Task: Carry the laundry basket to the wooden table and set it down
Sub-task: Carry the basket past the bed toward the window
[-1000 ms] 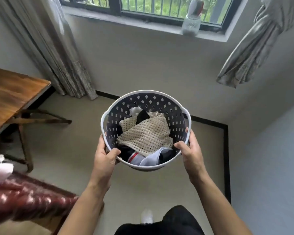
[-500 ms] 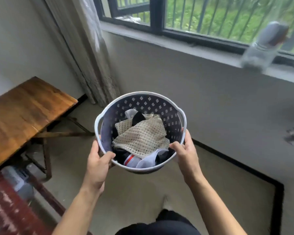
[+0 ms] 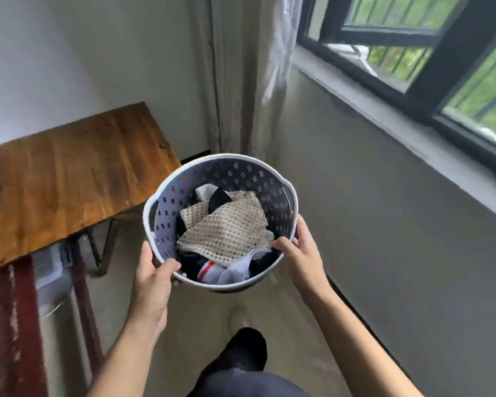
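Observation:
I hold a round laundry basket (image 3: 241, 174) in the air in front of me; it is white-rimmed with a perforated wall. Inside lie a cream mesh cloth (image 3: 226, 227) and dark and white clothes. My left hand (image 3: 152, 285) grips the near left rim with the thumb inside. My right hand (image 3: 299, 253) grips the near right rim. The wooden table (image 3: 72, 173) stands to the left of the basket, against the wall. Its near right corner is just beyond the basket's left handle.
A grey curtain (image 3: 241, 81) hangs in the corner behind the basket. A window (image 3: 413, 53) with a ledge runs along the right wall. A dark red chair (image 3: 9, 310) and a clear plastic bin (image 3: 52, 267) sit at lower left. My leg (image 3: 241, 362) steps forward below.
My view has swung left and closer to the corner. The table now appears larger and nearer the basket. Both hands keep their grip on the basket rim.

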The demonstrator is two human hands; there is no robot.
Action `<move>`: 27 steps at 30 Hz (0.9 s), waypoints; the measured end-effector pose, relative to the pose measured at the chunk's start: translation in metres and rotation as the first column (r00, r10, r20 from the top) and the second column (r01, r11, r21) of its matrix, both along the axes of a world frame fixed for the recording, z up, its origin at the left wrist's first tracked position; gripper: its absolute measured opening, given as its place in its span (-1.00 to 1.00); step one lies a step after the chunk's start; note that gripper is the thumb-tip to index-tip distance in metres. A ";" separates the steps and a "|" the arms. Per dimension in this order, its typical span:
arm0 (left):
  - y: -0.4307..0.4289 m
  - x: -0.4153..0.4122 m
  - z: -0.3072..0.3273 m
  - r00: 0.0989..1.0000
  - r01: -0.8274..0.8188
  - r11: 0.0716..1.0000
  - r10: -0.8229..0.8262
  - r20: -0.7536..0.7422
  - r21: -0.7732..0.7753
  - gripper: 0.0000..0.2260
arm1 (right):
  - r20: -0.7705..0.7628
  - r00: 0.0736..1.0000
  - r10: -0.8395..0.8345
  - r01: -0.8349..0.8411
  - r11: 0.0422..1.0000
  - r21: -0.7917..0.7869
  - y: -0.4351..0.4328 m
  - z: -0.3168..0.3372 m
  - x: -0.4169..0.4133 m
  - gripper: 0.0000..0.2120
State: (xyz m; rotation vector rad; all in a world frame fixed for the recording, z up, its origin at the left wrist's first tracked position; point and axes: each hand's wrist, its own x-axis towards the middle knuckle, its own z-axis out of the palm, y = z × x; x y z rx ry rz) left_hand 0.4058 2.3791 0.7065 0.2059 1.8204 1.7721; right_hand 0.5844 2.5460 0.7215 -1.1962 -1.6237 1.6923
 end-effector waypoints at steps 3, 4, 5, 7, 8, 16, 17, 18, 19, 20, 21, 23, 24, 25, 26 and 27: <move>0.047 -0.033 0.007 1.000 -0.006 1.000 0.006 0.003 0.008 -0.60 | -0.006 1.000 0.022 -0.022 1.000 0.000 0.048 0.007 -0.035 -0.48; 0.068 -0.048 0.013 1.000 -0.005 1.000 0.005 -0.001 0.019 -0.59 | -0.015 1.000 0.024 -0.024 1.000 0.012 0.069 0.011 -0.051 -0.51; 0.088 -0.063 0.017 1.000 0.003 1.000 -0.003 -0.002 0.020 -0.58 | -0.019 1.000 0.019 -0.019 1.000 0.019 0.090 0.014 -0.065 -0.53; 0.123 -0.090 0.022 1.000 0.011 1.000 -0.011 -0.008 0.005 -0.55 | -0.017 1.000 0.003 -0.002 1.000 0.019 0.126 0.018 -0.093 -0.55; 0.139 -0.103 0.022 1.000 0.014 1.000 -0.014 -0.014 0.000 -0.53 | -0.016 1.000 -0.001 0.002 1.000 0.023 0.140 0.018 -0.105 -0.55; 0.232 -0.207 -0.019 0.996 -0.039 0.980 0.055 0.073 -0.196 -0.60 | 0.077 0.988 0.136 -0.129 0.988 -0.086 0.246 -0.033 -0.216 -0.52; 0.241 -0.220 -0.026 0.994 -0.060 0.974 0.079 0.080 -0.220 -0.61 | 0.098 0.982 0.162 -0.152 0.983 -0.105 0.260 -0.043 -0.232 -0.52; 0.250 -0.232 -0.031 0.990 -0.083 0.966 0.108 0.090 -0.244 -0.60 | 0.122 0.975 0.188 -0.173 0.977 -0.125 0.274 -0.053 -0.250 -0.51; 0.257 -0.244 -0.034 0.984 -0.113 0.958 0.146 0.106 -0.265 -0.59 | 0.146 0.965 0.216 -0.195 0.970 -0.143 0.288 -0.060 -0.269 -0.51; 0.264 -0.258 -0.036 0.975 -0.148 0.947 0.188 0.119 -0.287 -0.56 | 0.170 0.952 0.255 -0.229 0.961 -0.158 0.301 -0.065 -0.289 -0.53; 0.270 -0.271 -0.037 0.965 -0.181 0.933 0.229 0.125 -0.310 -0.55 | 0.184 0.934 0.305 -0.275 0.946 -0.171 0.313 -0.069 -0.309 -0.54; 0.276 -0.299 -0.037 0.937 -0.261 0.906 0.321 0.138 -0.334 -0.54 | 0.203 0.889 0.410 -0.378 0.909 -0.179 0.333 -0.071 -0.353 -0.53; 0.278 -0.314 -0.038 0.918 -0.303 0.894 0.367 0.149 -0.331 -0.54 | 0.212 0.855 0.472 -0.441 0.879 -0.178 0.343 -0.073 -0.378 -0.52; 0.278 -0.330 -0.041 0.902 -0.337 0.881 0.403 0.152 -0.333 -0.53 | 0.229 0.814 0.534 -0.507 0.845 -0.169 0.352 -0.075 -0.402 -0.51; 0.277 -0.345 -0.044 0.883 -0.373 0.862 0.443 0.155 -0.342 -0.52 | 0.254 0.774 0.581 -0.561 0.814 -0.151 0.359 -0.079 -0.426 -0.50; 0.276 -0.357 -0.046 0.859 -0.413 0.839 0.489 0.155 -0.354 -0.52 | 0.279 0.739 0.613 -0.603 0.787 -0.131 0.365 -0.082 -0.450 -0.48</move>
